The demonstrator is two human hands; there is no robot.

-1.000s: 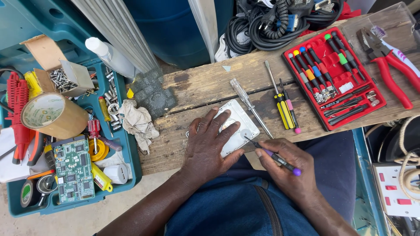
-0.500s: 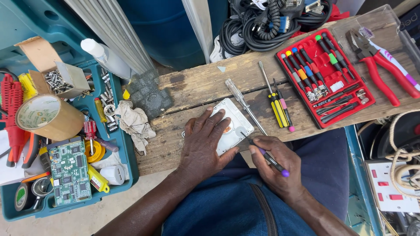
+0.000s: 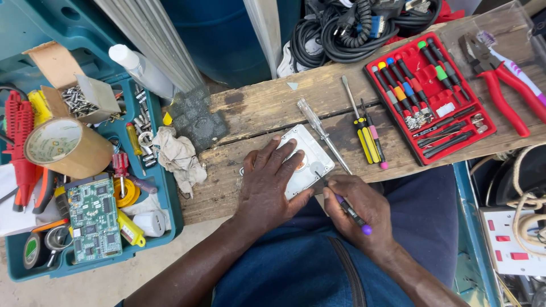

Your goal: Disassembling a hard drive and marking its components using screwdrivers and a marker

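My left hand (image 3: 270,185) lies flat on a small silver rectangular metal device (image 3: 309,158) at the near edge of a worn wooden plank (image 3: 261,111), pinning it down. My right hand (image 3: 361,209) grips a thin purple-tipped screwdriver (image 3: 347,206), its tip touching the device's lower right edge. A clear-handled screwdriver (image 3: 318,129) lies just beyond the device.
A red case of small colour-tipped screwdrivers (image 3: 429,94) sits to the right, with yellow and pink drivers (image 3: 367,133) beside it and red pliers (image 3: 500,85) further right. A teal toolbox (image 3: 85,187) holding tape, a circuit board and screws stands left. Black cables (image 3: 352,28) lie behind.
Both hands stay on the device and screwdriver. The view has shifted slightly, so the bench items sit a little lower and more to the left.
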